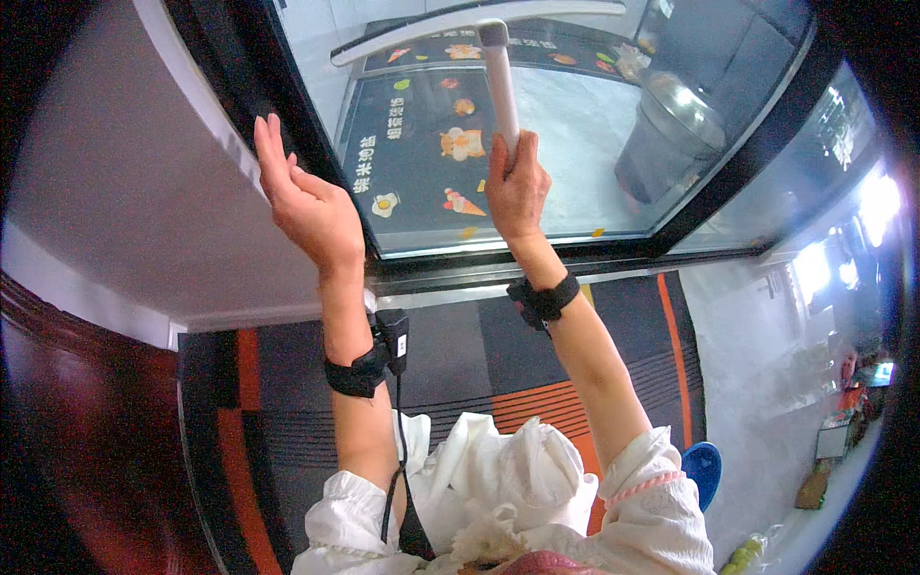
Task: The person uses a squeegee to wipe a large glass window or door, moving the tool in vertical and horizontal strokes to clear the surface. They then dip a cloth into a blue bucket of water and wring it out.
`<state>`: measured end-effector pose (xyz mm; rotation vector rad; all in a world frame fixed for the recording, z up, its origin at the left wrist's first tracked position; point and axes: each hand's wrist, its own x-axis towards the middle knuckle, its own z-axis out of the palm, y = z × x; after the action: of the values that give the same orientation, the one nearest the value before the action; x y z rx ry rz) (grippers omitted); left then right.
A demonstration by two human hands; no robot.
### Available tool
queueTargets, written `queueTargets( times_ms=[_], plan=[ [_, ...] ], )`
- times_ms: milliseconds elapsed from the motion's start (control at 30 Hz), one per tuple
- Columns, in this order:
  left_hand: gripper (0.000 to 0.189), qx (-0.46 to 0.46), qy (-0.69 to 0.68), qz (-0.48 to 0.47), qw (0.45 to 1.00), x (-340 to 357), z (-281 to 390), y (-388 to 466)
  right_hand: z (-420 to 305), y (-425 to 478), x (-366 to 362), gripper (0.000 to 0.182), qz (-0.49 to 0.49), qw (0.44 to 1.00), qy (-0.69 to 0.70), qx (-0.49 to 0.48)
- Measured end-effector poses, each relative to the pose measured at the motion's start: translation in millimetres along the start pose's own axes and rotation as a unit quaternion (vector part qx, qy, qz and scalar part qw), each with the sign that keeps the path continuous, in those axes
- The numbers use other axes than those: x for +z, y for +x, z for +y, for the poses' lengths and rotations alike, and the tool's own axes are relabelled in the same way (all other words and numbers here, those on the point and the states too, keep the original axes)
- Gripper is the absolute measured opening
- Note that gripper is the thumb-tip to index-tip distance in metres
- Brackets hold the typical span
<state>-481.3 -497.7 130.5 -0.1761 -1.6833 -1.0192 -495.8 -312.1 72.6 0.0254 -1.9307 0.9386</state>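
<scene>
A squeegee with a pale handle (501,90) is in my right hand (519,198), its fingers wrapped around the lower end. The white squeegee head (424,34) spans the upper part of a glass pane (575,180); whether its blade touches the glass is hard to tell. My left hand (316,208) is raised beside the black frame (277,72) at the pane's left, fingers extended and holding nothing. I cannot tell whether it touches the frame. Each wrist wears a black strap, and a small black device (392,339) with a cable hangs at the left one.
Through the glass show a dark mat (420,162) with food drawings and writing, and a lidded bin (650,144). Under me lies a grey, black and orange striped rug (445,352). A wall (151,158) and dark red wood (79,417) stand left. A blue object (701,471) is right.
</scene>
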Motion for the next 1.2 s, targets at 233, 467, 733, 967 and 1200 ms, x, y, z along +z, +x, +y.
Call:
queueTargets(
  times_ms=[233, 467, 733, 967, 1200],
  plan=[
    [0.056, -0.011, -0.024, 0.018, 0.999, -0.7, -4.8, 1.0, 27.9, -32.5, 31.0, 0.021, -0.021, 0.998, -0.057, 0.002],
    [0.054, -0.025, -0.012, 0.004, 1.000, 2.9, -11.6, -3.8, 57.4, -98.0, 33.3, 0.022, -0.117, 0.990, -0.072, 0.012],
    [0.054, -0.021, -0.033, -0.011, 0.999, 6.3, -7.4, -6.9, 95.5, -143.9, 34.7, 0.022, -0.170, 0.975, -0.136, 0.035],
    [0.056, -0.012, -0.024, -0.019, 0.999, 6.6, 1.9, -12.0, 130.9, -186.6, 0.6, 0.026, -0.247, 0.944, -0.212, 0.059],
    [0.056, 0.012, 0.010, -0.044, 0.999, 10.9, 13.3, -12.3, 110.7, -149.7, -63.2, 0.020, -0.198, 0.972, -0.129, -0.002]
  ],
)
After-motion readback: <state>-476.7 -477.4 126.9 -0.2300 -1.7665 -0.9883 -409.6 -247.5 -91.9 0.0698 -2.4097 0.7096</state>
